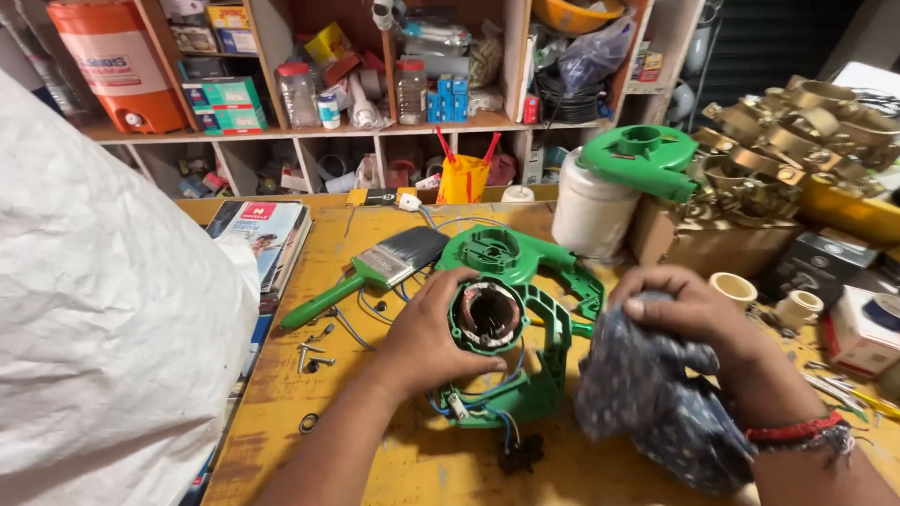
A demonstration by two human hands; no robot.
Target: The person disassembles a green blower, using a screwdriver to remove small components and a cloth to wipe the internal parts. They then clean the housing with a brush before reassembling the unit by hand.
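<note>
White sack (103,319) crowds hands' (431,333) bench (394,468) left edge

Both forearms bare, no sleeves; right wrist (797,433) w/ red thread band.

**Both hands busy, forearms stretched forward**

The left hand (427,328) reaches in from below, fingers curled in a firm grip, thumb up. The right hand (689,305) is bunched into a closed grip, knuckles raised, a red band round its wrist.
</note>
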